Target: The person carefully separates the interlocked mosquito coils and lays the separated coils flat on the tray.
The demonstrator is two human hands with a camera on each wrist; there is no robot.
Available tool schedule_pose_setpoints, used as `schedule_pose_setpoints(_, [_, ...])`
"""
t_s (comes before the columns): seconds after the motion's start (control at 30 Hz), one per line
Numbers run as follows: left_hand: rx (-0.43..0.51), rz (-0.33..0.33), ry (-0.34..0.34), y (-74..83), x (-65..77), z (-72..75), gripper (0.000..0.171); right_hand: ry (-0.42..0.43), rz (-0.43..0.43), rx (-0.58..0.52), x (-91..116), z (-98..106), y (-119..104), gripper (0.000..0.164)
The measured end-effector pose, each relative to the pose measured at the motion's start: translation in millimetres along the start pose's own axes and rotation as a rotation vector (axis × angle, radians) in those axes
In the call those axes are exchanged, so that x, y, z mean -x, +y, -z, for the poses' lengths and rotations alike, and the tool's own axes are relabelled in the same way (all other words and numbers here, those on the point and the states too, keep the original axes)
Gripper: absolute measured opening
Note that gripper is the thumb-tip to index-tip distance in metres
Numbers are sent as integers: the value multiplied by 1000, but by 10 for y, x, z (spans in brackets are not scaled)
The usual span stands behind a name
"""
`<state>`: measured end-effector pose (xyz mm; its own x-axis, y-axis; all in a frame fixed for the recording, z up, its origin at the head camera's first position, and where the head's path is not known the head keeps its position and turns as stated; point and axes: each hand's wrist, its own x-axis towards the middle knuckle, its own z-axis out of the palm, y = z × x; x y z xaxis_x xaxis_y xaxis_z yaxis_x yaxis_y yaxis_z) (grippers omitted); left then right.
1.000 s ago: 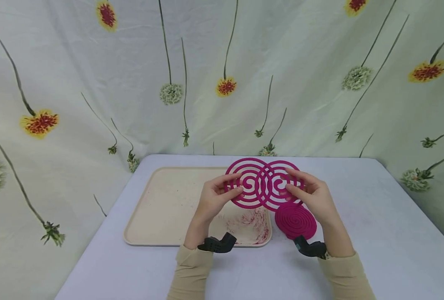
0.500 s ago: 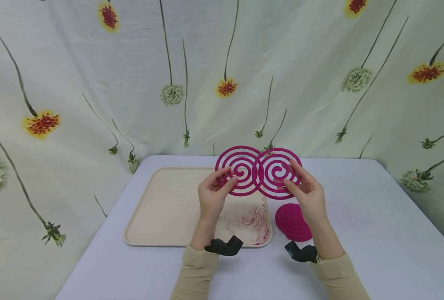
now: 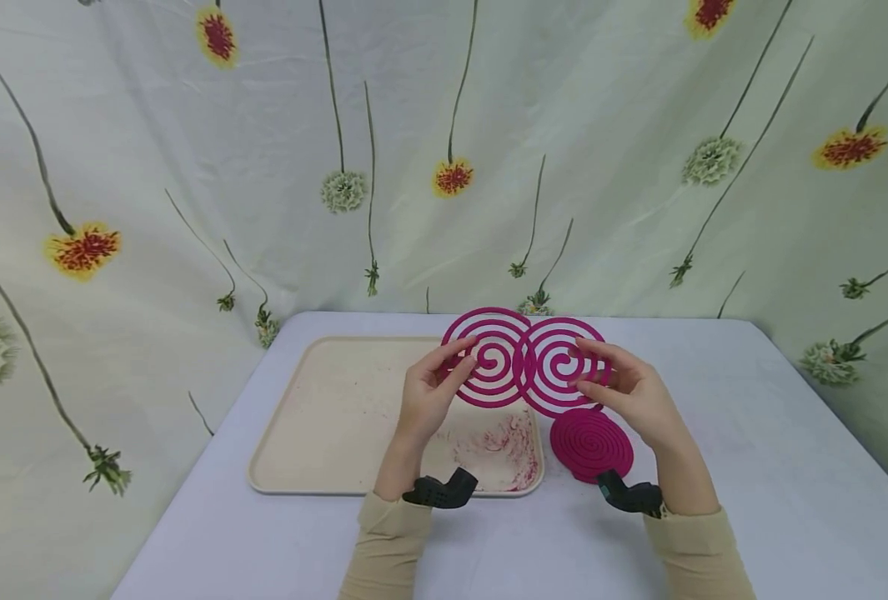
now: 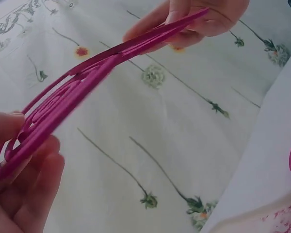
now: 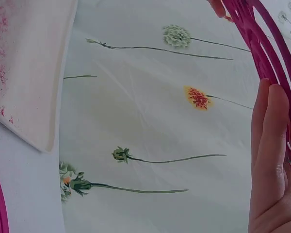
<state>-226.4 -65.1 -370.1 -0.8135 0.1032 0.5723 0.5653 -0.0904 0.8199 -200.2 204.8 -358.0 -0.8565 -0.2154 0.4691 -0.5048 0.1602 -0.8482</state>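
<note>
My left hand [image 3: 423, 402] pinches the left of two magenta mosquito coils [image 3: 491, 361] between thumb and fingers. The right hand [image 3: 644, 402] grips the other mosquito coil [image 3: 561, 361] at its right side. Held up above the table, the two open spirals overlap at their inner edges. In the left wrist view the coils [image 4: 63, 109] appear nearly edge-on, running from one hand to the other. Below the right-hand coil, a tightly wound magenta coil disc [image 3: 592, 446] lies flat on the table.
A beige tray [image 3: 323, 417] lies left of centre, its lower right corner smeared with magenta crumbs. The white-covered table [image 3: 751, 450] ends at a hanging flowered cloth [image 3: 609, 150]. Each wrist wears a black camera band [image 3: 440, 489].
Both hands lifted the overlapping coils, then lowered them partway again. The right hand has shifted slightly to the right, and the disc on the table stays put.
</note>
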Motion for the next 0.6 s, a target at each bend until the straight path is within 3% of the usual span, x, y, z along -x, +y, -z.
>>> schedule_pose_setpoints(0.13, [-24,25,-94,8,19,85,30,-26,-3,-33,4,34,-7,53])
schedule_pose_setpoints(0.23, [-8,50,-83,18,27,104,28,-6,-17,-44,0,9,-16,53])
schedule_pose_setpoints(0.33, [25,54,17,19,20,53,26,72,-38,-70,-12,-68,-25,54])
schedule_pose_setpoints(0.47, [112,66,187,4,10,-97,26,239,-51,-180,-51,-228,-33,54])
schedule_pose_setpoints(0.6, [198,94,304,-9,21,-252,29,405,-7,-254,-86,-408,-23,53])
